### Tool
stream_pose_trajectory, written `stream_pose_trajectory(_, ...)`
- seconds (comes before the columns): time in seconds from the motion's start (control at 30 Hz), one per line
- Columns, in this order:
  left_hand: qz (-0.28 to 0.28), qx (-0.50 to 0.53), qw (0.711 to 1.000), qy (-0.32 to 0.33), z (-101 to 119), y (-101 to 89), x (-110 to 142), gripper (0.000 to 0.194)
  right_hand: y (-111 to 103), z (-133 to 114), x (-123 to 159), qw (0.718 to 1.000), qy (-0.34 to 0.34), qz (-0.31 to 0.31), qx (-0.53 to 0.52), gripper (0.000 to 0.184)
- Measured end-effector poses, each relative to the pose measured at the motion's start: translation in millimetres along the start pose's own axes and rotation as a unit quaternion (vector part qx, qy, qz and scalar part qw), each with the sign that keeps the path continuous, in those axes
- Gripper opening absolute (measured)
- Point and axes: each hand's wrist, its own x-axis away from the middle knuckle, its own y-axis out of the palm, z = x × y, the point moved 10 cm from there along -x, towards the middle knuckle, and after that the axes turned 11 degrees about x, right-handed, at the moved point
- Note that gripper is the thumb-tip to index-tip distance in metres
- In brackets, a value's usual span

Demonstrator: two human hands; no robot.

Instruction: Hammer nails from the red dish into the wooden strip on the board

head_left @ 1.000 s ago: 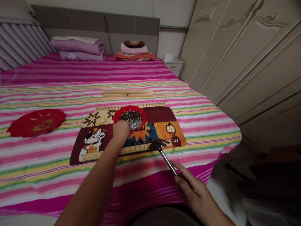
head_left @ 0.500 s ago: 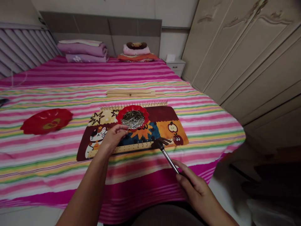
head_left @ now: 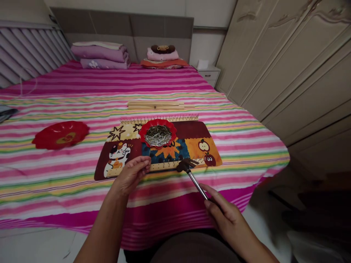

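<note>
My right hand (head_left: 226, 215) is wrapped around the handle of a hammer (head_left: 195, 180). Its dark head lies over the right part of a pale wooden strip (head_left: 164, 166). Several nails (head_left: 168, 160) stand upright in that strip just left of the hammer head. My left hand (head_left: 135, 171) is closed in a pinch above the strip's left part; whatever is between the fingertips is too small to make out. Beyond it, a red scalloped bowl (head_left: 173, 136) holds a heap of loose nails (head_left: 158, 135). The strip and bowl rest on a patterned mat (head_left: 196, 130).
Behind the bowl lies another wooden strip (head_left: 186, 118) bristling with upright nails. Bare wooden strips (head_left: 156, 105) lie farther back. A red scalloped plate (head_left: 60, 134) is at the left on the striped bedspread (head_left: 68, 175). Folded bedding (head_left: 101, 56) sits near the headboard.
My left hand has drawn back from the edge of the nail bowl to above the front strip, still pinched. My right hand keeps the hammer in nearly the same place.
</note>
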Motion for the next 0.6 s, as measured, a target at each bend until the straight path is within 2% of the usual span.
stream_pose_trajectory(0.13, -0.015, -0.011, 1.0, -0.01, -6, 1.7, 1, 0.023, -1, 0, 0, 1.0, -0.005, 0.013, -0.013, 0.046)
stream_pose_trajectory(0.33, 0.019, -0.091, 0.994, 0.058, 10, 0.6, -2, 0.027, -8, -7, 0, 0.999, -0.026, 0.043, -0.004, 0.043)
stream_pose_trajectory(0.5, -0.008, -0.117, 0.993, 0.032, 1, 6.1, -5, 0.04, -8, -6, 0, 0.999, -0.028, 0.041, -0.006, 0.043)
stream_pose_trajectory(0.6, -0.011, -0.123, 0.992, 0.027, -3, 5.7, -8, 0.035, -5, -4, -1, 1.0, -0.014, 0.028, -0.006, 0.046)
